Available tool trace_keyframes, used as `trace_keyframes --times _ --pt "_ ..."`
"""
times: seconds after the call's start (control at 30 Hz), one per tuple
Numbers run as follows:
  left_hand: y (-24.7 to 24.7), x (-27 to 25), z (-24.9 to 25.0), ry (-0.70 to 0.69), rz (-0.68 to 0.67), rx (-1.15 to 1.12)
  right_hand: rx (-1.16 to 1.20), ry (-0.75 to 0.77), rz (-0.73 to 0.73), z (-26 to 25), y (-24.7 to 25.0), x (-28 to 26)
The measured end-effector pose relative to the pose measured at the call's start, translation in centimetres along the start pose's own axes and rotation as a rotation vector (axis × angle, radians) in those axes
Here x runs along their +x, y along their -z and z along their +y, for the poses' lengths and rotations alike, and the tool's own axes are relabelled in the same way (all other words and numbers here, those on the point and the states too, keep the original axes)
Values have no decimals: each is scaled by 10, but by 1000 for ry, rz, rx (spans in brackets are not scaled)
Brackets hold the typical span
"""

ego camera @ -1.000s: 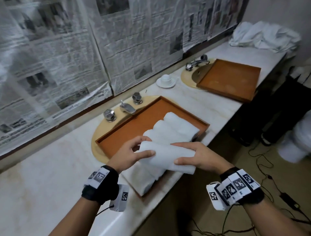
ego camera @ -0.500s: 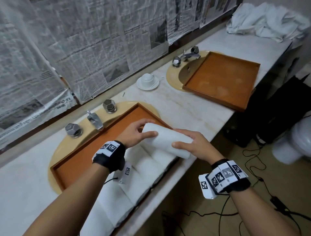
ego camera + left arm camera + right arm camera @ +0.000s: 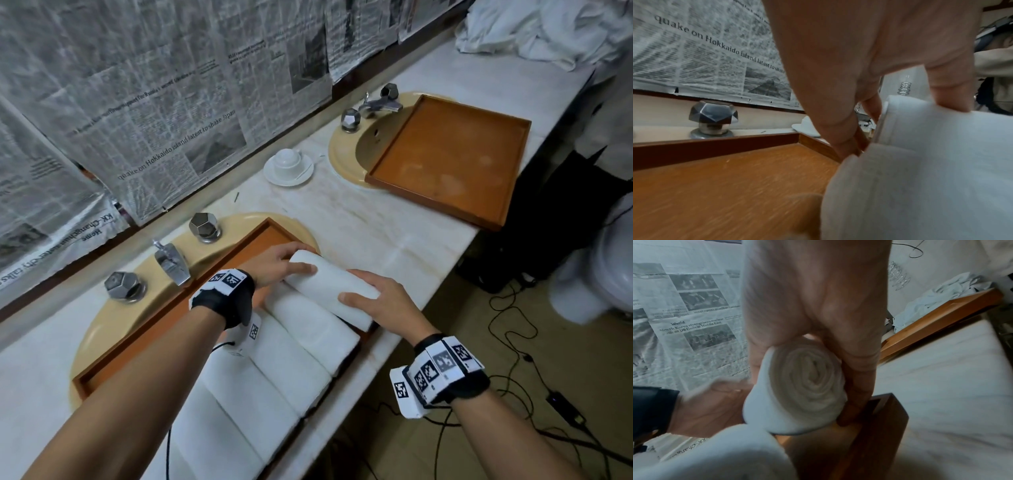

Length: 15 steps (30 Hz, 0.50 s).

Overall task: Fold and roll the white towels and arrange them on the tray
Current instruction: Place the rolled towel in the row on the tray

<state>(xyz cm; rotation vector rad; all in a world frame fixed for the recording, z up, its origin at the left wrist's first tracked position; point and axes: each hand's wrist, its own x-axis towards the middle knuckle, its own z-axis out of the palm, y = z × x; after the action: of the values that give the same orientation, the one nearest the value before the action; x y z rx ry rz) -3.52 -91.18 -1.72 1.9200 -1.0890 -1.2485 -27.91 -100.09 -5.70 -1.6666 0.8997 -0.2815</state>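
Counter: pale marble vanity top [image 3: 373, 233] under a wall papered with newsprint; two cream oval basins set into it.
Near tray: orange-brown wooden tray [image 3: 144, 339] laid across the near basin, rolled white towels [image 3: 274, 363] packed side by side along its front half.
Towel in hand: tight white rolled towel [image 3: 330, 286] at the 2 o'clock end of the row, low over the tray's end corner; whether it touches the floor I cannot tell.
Left hand [image 3: 274, 263]: cups the far end, thumb on top, fingers curled behind.
Right hand [image 3: 380, 301]: clamped on the near end, where the wrist view shows the spiral [image 3: 807, 382]; likely gripped at both ends so the roll keeps its shape.
Judgement: being seated as last in the row; the tray wall at that corner leaves little room.
Around: white cup on saucer [image 3: 288, 166] at 12 o'clock; second, bare wooden tray [image 3: 448, 161] at 1 o'clock; heap of loose white towels [image 3: 534, 31] beyond it; chrome taps [image 3: 171, 263] at 10 o'clock.
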Motion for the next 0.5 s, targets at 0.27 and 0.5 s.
trace_keyframes --times 0.27,0.5 --pt "-3 15 -7 67 -69 260 -164 -46 29 1 -6 -1" --pt "-4 12 -8 80 -80 503 -514 -1 -21 8 -15 -3"
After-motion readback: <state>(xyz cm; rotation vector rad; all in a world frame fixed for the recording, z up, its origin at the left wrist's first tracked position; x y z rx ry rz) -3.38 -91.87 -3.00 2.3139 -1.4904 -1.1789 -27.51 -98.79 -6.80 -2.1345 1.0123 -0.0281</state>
